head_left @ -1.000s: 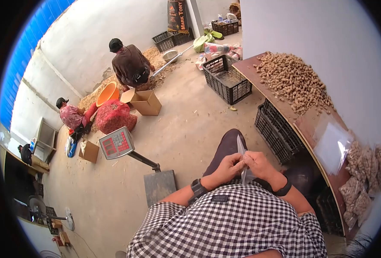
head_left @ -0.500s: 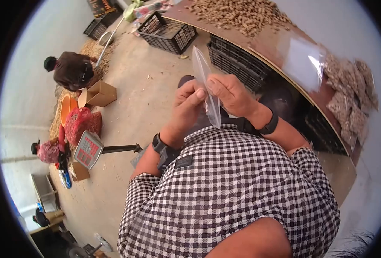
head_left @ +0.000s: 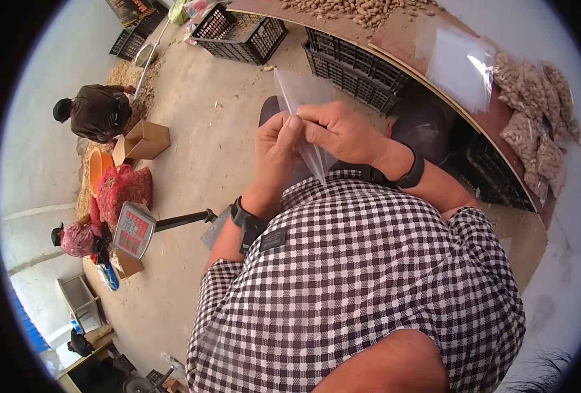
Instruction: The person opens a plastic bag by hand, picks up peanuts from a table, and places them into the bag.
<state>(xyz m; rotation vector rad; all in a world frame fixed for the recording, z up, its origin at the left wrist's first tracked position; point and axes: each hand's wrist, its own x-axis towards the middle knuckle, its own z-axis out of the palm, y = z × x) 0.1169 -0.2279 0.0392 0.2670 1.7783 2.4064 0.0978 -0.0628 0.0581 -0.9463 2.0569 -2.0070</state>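
Note:
A clear plastic bag (head_left: 301, 92) is pinched at its edge between both hands, in front of my checked shirt. My left hand (head_left: 274, 150) grips it with thumb and fingers from the left. My right hand (head_left: 337, 133) grips the same edge from the right. The bag stands up above the fingers and hangs down below them. Each wrist carries a dark band.
A brown table (head_left: 402, 39) to the right bears loose peanuts (head_left: 356, 9), a stack of empty clear bags (head_left: 461, 62) and filled peanut bags (head_left: 533, 111). Black crates (head_left: 349, 62) stand beneath it. A platform scale (head_left: 136, 228), cardboard boxes, a red sack and two seated people are on the left floor.
The view has tilted and turned. Both hands have risen from my lap toward the camera with the bag, and the bag's top now shows broader.

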